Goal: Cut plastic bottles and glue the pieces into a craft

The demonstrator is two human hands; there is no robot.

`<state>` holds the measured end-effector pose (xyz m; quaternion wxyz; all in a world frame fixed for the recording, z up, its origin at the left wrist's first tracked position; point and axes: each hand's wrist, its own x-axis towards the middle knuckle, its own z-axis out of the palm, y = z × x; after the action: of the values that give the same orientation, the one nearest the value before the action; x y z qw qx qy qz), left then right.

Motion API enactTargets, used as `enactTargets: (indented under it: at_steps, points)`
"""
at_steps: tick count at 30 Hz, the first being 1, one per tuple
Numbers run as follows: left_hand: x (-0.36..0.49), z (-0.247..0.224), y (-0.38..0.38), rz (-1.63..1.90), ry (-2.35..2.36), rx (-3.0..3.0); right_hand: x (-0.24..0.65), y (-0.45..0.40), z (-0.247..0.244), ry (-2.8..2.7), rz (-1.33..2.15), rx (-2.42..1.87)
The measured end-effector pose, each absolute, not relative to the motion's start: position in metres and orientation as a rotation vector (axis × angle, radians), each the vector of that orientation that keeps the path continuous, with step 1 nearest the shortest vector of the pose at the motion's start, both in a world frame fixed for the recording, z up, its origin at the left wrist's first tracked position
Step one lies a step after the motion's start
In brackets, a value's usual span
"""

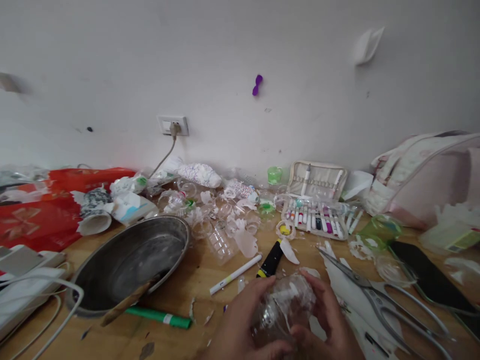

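Near the bottom edge, my left hand (245, 322) and my right hand (324, 322) are both closed around a clear plastic bottle piece (279, 305). Its lower part is hidden by my fingers. Whitish bits show on or inside the clear plastic. Just beyond my hands lies a black and yellow thick-handled object (270, 260). A white marker (236, 274) rests to the left of it. Grey scissors (369, 290) lie partly opened to the right of my right hand, over white paper (339, 277).
A dark metal pan (131, 262) stands at left, with a green marker (161, 317) by it. Plastic scraps (223, 242) cover the back. An opened marker case (318, 200), a phone (431, 280) and a pink bag (431, 185) are at right; a white power strip (30, 295) is far left.
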<state>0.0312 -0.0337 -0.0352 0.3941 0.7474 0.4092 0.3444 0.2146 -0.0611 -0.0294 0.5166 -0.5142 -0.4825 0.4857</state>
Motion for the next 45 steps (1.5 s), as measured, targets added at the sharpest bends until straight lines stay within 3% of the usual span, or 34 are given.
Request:
enactTargets:
  at_steps: [11, 18, 24, 45]
  points:
    - [0.046, -0.019, -0.040, 0.890, 0.611, 1.301, 0.225, -0.052, -0.027, -1.355, 1.217, -1.198]
    - [0.045, -0.020, -0.039, 0.928, 0.625, 1.199, 0.225, -0.042, -0.019, -1.417, 1.202, -1.281]
    - [0.047, -0.039, -0.031, 1.037, 0.529, 0.934, 0.215, -0.041, -0.001, -1.210, 1.283, -1.143]
    - [0.047, -0.024, -0.035, 0.821, 0.366, 0.736, 0.201, -0.052, -0.005, -0.952, 1.403, -1.031]
